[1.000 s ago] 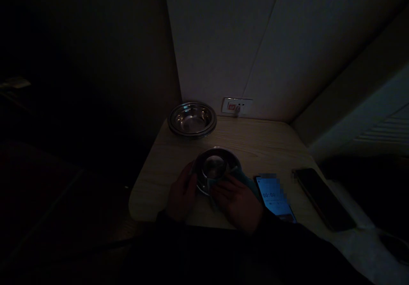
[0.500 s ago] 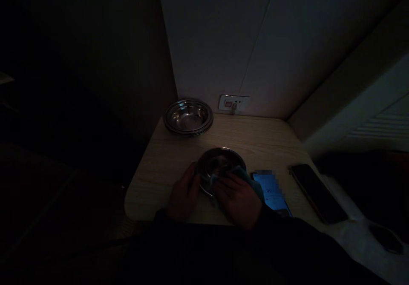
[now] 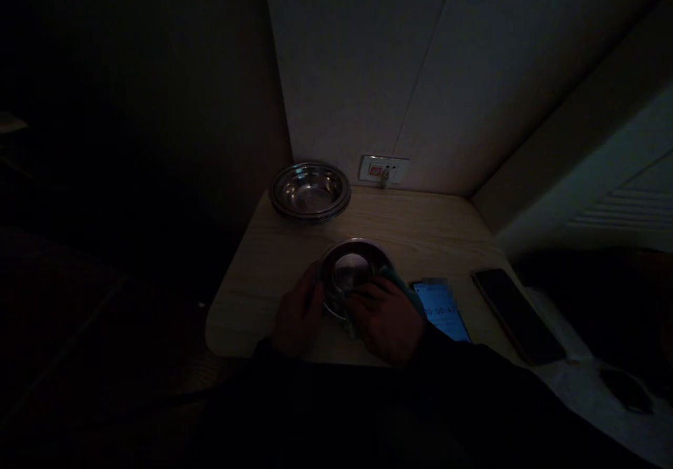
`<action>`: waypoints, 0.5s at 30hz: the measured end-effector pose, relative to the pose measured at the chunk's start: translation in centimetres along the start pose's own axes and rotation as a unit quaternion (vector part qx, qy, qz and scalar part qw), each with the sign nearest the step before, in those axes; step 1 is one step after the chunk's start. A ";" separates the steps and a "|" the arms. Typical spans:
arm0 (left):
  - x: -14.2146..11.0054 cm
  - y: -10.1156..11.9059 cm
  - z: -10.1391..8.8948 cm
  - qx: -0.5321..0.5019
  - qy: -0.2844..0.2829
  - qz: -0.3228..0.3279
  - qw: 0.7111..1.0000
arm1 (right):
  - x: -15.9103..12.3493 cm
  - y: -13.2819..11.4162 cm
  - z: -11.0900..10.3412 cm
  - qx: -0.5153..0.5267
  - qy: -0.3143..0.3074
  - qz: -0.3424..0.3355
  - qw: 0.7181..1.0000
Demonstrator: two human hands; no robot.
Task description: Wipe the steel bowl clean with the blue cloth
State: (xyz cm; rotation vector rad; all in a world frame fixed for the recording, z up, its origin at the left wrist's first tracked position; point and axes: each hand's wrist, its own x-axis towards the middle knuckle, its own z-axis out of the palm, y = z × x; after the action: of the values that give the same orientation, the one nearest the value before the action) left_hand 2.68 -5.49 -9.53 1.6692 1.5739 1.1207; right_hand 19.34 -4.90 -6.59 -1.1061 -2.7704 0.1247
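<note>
In the dim head view, a shiny metal bowl [image 3: 351, 267] sits near the front of the wooden tabletop [image 3: 420, 227]. My left hand [image 3: 298, 313] grips its left rim, thumb and fingers closed on the edge. Over the near right side, my right hand [image 3: 386, 318] presses a teal cloth [image 3: 404, 289] against the bowl's inside. The fingers are bunched on the cloth, and part of it hangs below the near rim. Behind and to the left stands a stack of similar metal bowls [image 3: 311, 192].
A lit phone [image 3: 444, 318] lies beside my right wrist, with a dark phone [image 3: 518, 315] farther right. Another small dark object [image 3: 627, 390] rests on a pale surface at the lower right. A socket [image 3: 383, 170] with a plug is on the wall behind the tabletop.
The bowl has shifted slightly left, now showing more of its inner bottom. My right hand and the cloth have moved a little left and toward the near rim. My left hand keeps its hold.
</note>
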 end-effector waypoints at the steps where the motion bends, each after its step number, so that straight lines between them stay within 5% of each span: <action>1: 0.0 0.0 0.0 0.002 -0.001 0.007 1.000 | 0.2 0.0 0.1 0.007 0.008 0.003 1.000; 15: -0.1 -0.1 -0.1 0.015 -0.006 -0.003 1.000 | 1.1 0.0 0.0 0.040 0.018 0.012 0.999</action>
State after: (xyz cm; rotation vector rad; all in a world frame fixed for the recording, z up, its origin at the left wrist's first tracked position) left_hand 2.53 -5.58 -9.57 1.6857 1.5944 1.0862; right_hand 18.56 -4.09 -6.44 -1.1103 -2.6956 0.2140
